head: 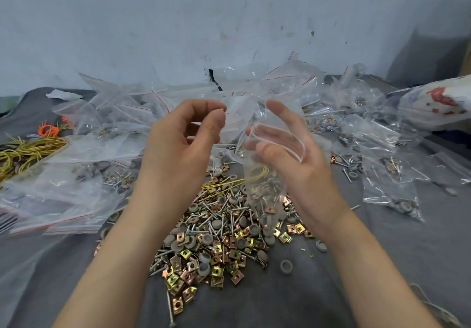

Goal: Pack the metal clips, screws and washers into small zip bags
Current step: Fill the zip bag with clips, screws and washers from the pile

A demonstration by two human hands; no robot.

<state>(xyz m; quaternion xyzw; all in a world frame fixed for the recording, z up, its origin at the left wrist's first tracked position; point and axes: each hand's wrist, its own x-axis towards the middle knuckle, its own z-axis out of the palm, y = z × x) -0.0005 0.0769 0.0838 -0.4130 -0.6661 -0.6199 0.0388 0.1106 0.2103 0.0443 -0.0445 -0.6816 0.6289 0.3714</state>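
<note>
The left hand (183, 146) is curled, thumb and finger pinched; I cannot tell if it holds a part. The right hand (293, 159) grips a small clear plastic zip bag (265, 190), open and partly filled, above the heap of gold clips, silver screws and grey washers (216, 238). It looks like filling time. Next comes a careful drop into the bag.

Two bare forearms fill the lower half of the view. The left forearm (122, 246) runs up from about 7 o'clock and the right forearm (356, 246) from about 5 o'clock, each uncovered from the frame edge to the wrist. The bare left hand (178, 146) and bare right hand (288, 149) have slim fingers. The nails that show look trimmed short. Fine creases line the right palm.
</note>
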